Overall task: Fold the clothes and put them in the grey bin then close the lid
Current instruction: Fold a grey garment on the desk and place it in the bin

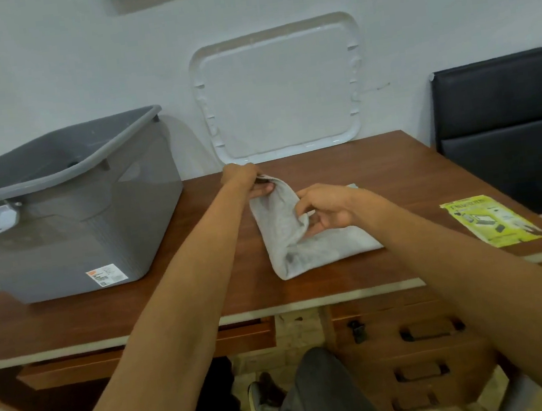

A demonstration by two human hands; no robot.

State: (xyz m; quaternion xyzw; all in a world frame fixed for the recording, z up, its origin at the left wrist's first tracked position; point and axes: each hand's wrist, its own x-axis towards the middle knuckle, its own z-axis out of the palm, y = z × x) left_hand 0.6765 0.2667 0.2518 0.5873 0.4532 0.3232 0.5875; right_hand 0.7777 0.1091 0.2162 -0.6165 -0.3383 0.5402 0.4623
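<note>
Grey fabric, a light knit garment (305, 249), lies partly folded on the middle of the wooden table (205, 292), nearer the far edge than the near one. Its long strip runs from the far side toward the near edge, and a wider folded part spreads out to the right.

The left hand (246, 179) is at the garment's far end, close to the table's far edge. Its thumb and fingers pinch the corner of the cloth and lift it slightly off the wood. The right hand (329, 206) sits over the middle of the garment, to the right of the strip. Its fingers are curled and pinch a fold of the fabric against the thumb. Both forearms reach in from the near edge, and the cloth lies between the hands and under them.

On the table's left side stands the grey bin (71, 230), with its top uncovered and well apart from the garment. A white label (105, 277) is stuck low on its front wall. The pale lid (279, 91) stands on the far edge, tilted back against the wall, just behind the left hand.

A yellow leaflet (490, 221) lies flat near the right edge. A black chair (509, 128) stands beyond the far right corner. Wooden drawers (418, 358) sit under the table.
</note>
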